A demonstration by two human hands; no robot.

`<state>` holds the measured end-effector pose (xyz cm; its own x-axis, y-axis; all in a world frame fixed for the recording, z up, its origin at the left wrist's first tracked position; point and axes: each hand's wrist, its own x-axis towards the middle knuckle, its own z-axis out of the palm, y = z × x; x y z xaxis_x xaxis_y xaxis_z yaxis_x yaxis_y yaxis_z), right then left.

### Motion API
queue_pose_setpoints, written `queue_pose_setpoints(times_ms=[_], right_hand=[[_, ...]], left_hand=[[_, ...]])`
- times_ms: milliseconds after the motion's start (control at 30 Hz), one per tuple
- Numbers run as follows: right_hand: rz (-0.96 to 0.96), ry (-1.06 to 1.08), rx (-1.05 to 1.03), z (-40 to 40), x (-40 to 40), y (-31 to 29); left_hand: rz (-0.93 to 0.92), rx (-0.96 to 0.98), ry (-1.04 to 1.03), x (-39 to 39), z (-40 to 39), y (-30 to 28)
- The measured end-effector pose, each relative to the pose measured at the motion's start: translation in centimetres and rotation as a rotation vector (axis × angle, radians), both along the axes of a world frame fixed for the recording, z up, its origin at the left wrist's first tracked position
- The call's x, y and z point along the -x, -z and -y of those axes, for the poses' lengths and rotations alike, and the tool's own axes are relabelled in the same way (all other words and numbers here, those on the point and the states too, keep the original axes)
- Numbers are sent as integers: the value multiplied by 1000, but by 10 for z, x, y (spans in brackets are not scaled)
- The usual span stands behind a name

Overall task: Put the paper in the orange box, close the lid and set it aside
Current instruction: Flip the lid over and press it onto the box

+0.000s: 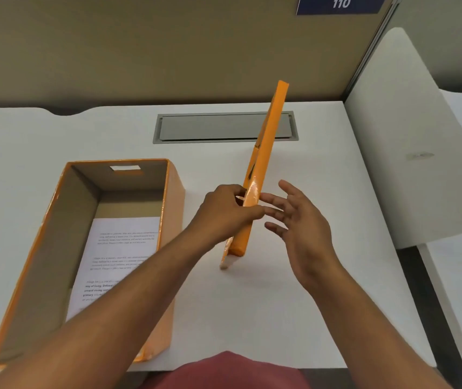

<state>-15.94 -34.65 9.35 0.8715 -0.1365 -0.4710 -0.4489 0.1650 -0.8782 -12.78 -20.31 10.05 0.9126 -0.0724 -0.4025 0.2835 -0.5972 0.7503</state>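
Observation:
An open orange box [173, 209] stands on the left of the white desk, and a printed sheet of paper [117, 248] lies flat on its floor. The orange lid [266, 153] is lifted on edge to the right of the box, tilted, with its near corner just above the desk. My left hand [224, 209] reaches across the box's near corner and grips the lid's lower edge. My right hand [300, 220] is just right of the lid with fingers spread, fingertips at the lid's side, holding nothing.
A grey cable hatch [224, 127] is set into the desk [322, 276] behind the lid. A tan partition wall stands at the back. A white divider panel [409, 141] borders the desk on the right.

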Motion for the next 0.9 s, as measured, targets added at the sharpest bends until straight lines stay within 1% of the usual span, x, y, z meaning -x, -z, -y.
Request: queue_pose_setpoints(times_ms=[67, 133, 233, 300, 400, 467, 533, 633, 767, 833, 900], right_hand=[[-25, -9, 9, -1, -1, 16], [-88, -44, 78, -6, 1, 38], [-253, -126, 158, -19, 9, 67], [-351, -114, 153, -28, 14, 81], [-335, -35, 128, -43, 16, 90], [-265, 16, 137, -57, 17, 83], [-175, 52, 192, -73, 22, 70], [-44, 24, 278, -104, 30, 49], [65, -66, 390, -153, 45, 34], [128, -124, 452, -175, 53, 34], [174, -177, 508, -193, 61, 35]], left_hand=[[34, -45, -62, -1, -11, -5], [39, -22, -152, -3, -29, -8], [-33, 154, -231, 0, -62, -10], [-66, 310, -265, 7, -87, -7], [-110, 484, -245, 25, -128, -2], [-114, 521, -211, 39, -157, 2], [-52, 466, -242, 51, -188, 5], [91, 446, -385, 69, -229, 4], [287, 178, -566, 92, -277, 8], [314, 128, -600, 107, -299, 15], [327, 31, -585, 122, -317, 25]])
